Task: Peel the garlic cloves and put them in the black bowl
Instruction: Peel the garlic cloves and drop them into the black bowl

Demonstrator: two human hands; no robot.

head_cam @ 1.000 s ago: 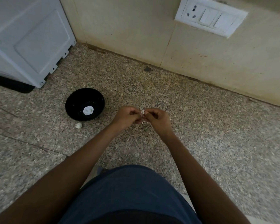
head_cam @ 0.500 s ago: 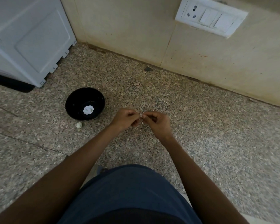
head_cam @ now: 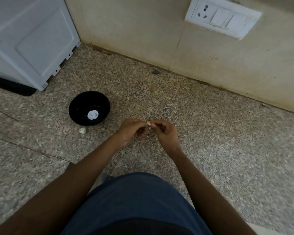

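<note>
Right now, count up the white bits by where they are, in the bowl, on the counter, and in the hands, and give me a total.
In the black bowl: 1, a white lump, too blurred to split into cloves.
On the counter: 1, a white piece beside the bowl.
In the hands: 1, a garlic clove pinched between the left hand and right hand.
Total: 3.

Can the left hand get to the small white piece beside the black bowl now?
Probably not yet: the left hand pinches the garlic clove together with the right hand. Nothing blocks the way to the white piece.
</note>
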